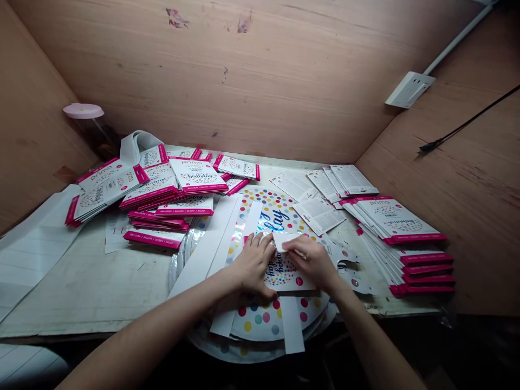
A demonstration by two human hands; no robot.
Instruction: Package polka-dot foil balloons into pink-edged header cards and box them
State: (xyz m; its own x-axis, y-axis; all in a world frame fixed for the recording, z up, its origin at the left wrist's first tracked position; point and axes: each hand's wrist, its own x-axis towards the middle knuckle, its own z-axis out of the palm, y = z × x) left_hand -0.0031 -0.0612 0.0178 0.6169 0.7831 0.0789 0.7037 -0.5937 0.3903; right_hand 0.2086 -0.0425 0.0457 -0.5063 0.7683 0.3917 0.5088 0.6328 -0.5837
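Both hands work over a stack of round foil balloons (260,319) printed with coloured dots, lying at the table's near edge. My left hand (254,265) presses fingers-down on a folded balloon piece (284,273) with "happy" lettering. My right hand (311,260) pinches the white folded edge (284,240) of that piece at its top. White paper strips (292,325) lie across the balloons.
Pink-edged balloon packages are piled at the left (162,189) and stacked at the right (406,244). White instruction cards (320,187) lie at the back. A wall socket (409,89) and a black cable (467,124) hang on the right wooden wall. A pink round object (83,111) sits back left.
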